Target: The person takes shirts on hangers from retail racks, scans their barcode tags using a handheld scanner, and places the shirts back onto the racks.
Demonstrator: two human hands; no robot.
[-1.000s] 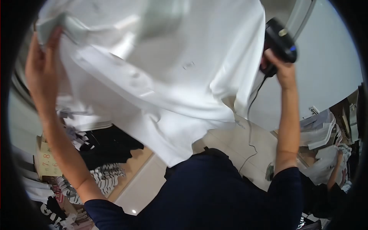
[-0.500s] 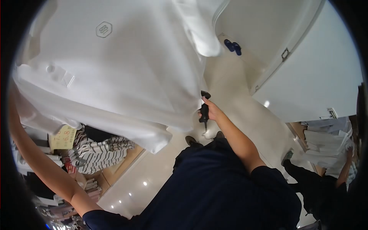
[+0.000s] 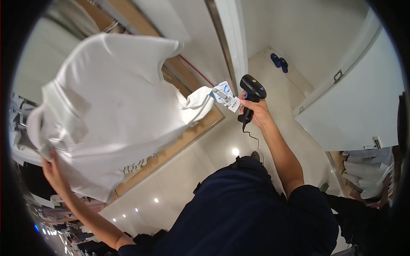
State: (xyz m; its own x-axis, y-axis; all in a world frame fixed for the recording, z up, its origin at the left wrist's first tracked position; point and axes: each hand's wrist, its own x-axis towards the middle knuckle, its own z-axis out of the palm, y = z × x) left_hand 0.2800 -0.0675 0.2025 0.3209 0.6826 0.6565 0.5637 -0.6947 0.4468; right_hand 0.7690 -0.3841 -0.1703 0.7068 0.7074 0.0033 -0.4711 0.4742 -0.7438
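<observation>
White shirt held out in front of body, on left side, in mid-air above wooden shelf. L. hand at collar end, clamped on cloth betw. thumb and fingers; can't tell exact grip, w/ some fingertips hidden by fabric. R. hand wrapped round handle of black scanner, w/ thumb at edge of paper tag; prob. pinching it, but can't tell for sure w/ far side out of sight. Tag right up against bunched end of shirt. Main risk, IMO: loss of tag from under thumb, due to sharing one hand w/ scanner. Also poss.: strain where tag meets cloth, from pulling hands too far apart; creasing or snagging of low-hanging hem on shelf edge; catching of cord on shoe, from dangling so close to legs. As for containers: wooden shelf w/ striped clothes, partly hidden by shirt; r.-side shelf w/ stacked pale clothes, dim toward frame edge; cubicle beside open door, w/ pair of blue slippers on floor inside.
</observation>
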